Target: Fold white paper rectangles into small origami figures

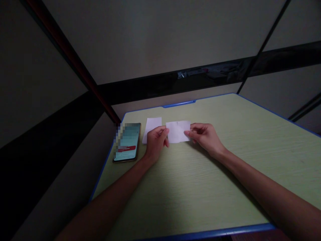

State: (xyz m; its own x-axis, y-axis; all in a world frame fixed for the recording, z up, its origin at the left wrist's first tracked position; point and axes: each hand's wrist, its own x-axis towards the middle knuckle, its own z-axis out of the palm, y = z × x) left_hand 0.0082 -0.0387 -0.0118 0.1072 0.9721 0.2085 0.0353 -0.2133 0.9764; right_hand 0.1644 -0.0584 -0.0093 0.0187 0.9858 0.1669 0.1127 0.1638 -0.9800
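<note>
A phone lies face up near the left edge of a pale yellow-green table with blue edging; its screen is lit pale teal with a red bar low down, and part of it is blurred into square blocks. Just to the right of the phone, a white sheet lies flat, its near right corner hidden behind the person's left hand. Farther right of the phone, past that sheet, is a small white paper rectangle, held wider than it is tall, with a faint mark near its top edge. The left hand, on the phone's side of this rectangle, has its thumb and fingers pinched together on the left end. The right hand, the farther of the two from the phone, pinches the right end in the same way, thumb in front and fingers behind. Whether the rectangle's lower edge touches the table cannot be told. Beyond the phone and to its right, a narrow blue strip sits along the table's far edge. Behind that, dim grey panels rise, crossed by a glossy black band with blurry reflections.
</note>
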